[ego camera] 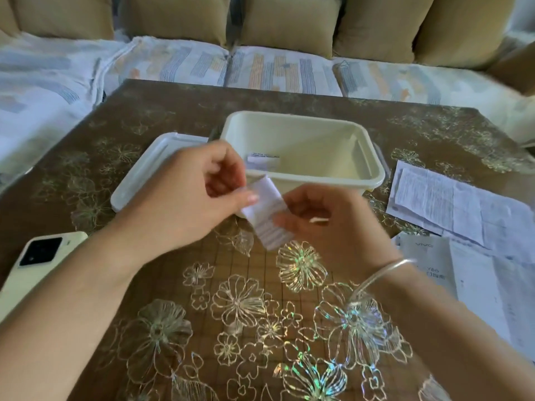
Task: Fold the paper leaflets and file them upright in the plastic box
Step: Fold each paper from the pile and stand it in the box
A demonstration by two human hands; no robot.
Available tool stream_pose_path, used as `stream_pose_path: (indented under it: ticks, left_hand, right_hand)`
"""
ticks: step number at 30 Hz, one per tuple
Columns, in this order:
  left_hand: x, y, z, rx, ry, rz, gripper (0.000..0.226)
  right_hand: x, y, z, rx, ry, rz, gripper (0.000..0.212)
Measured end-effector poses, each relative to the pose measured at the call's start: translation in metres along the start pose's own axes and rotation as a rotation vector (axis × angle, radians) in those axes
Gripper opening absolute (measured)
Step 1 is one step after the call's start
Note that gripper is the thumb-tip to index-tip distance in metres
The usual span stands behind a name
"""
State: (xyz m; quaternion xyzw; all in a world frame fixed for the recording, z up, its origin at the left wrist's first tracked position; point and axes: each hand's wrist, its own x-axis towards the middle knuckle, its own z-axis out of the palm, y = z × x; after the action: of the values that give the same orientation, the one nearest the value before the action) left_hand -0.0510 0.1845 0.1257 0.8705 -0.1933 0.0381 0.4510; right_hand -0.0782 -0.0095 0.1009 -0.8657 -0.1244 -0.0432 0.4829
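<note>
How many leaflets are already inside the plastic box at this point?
1: a filed leaflet sits at the near left corner inside the plastic box. The left hand may hide others. It and the right hand pinch a held leaflet outside.

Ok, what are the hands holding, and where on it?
A folded leaflet: the left hand pinches its upper left edge, the right hand pinches its right edge.

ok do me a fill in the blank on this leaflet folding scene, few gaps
1. The lid lies to the ____ of the plastic box.
2. The folded leaflet is pinched by ____ the left hand and the right hand.
3. The bracelet is on the ____ wrist.
4. Count of paper slips already inside the box: ____.
Missing: left; both; right; one
</note>
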Motion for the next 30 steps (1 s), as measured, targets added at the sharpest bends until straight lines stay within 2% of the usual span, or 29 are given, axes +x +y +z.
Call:
stream_pose_path:
  ticks: [3, 7, 9, 11, 15, 19, 22, 25, 27, 30]
  left_hand:
    - [0.035, 0.009, -0.007, -0.062, 0.099, 0.055, 0.017]
    - [0.088, -0.005, -0.008, 0.045, 0.185, 0.043, 0.011]
    - [0.108, -0.013, -0.004, 0.177, 0.096, 0.071, 0.016]
    - [0.123, -0.017, 0.003, 0.359, -0.062, 0.119, 0.023]
    - [0.144, -0.026, 0.018, 0.640, -0.322, 0.118, 0.038]
    - [0.157, -0.038, 0.028, 0.876, -0.425, 0.091, 0.046]
    - [0.161, -0.049, 0.033, 0.897, -0.471, 0.051, 0.046]
    - [0.160, -0.053, 0.030, 0.861, -0.407, 0.081, 0.042]
    - [0.159, -0.054, 0.021, 0.764, -0.292, 0.111, 0.041]
    - [0.153, -0.056, 0.005, 0.547, -0.063, 0.145, 0.044]
  right_hand:
    - [0.037, -0.015, -0.033, -0.021, 0.056, -0.069, 0.018]
    - [0.098, -0.002, -0.072, -0.432, 0.207, -0.075, 0.005]
    - [0.121, 0.012, -0.077, -0.642, 0.156, -0.063, 0.005]
    - [0.137, 0.025, -0.073, -0.794, 0.035, -0.035, 0.003]
    - [0.156, 0.036, -0.055, -0.995, -0.117, -0.013, 0.010]
    - [0.169, 0.042, -0.042, -1.081, -0.192, -0.025, 0.017]
    - [0.174, 0.045, -0.033, -1.121, -0.243, -0.039, 0.019]
    - [0.180, 0.046, -0.021, -1.120, -0.307, -0.042, 0.021]
    - [0.185, 0.046, -0.012, -1.084, -0.351, -0.026, 0.027]
    - [0.191, 0.049, 0.002, -1.057, -0.319, -0.031, 0.021]
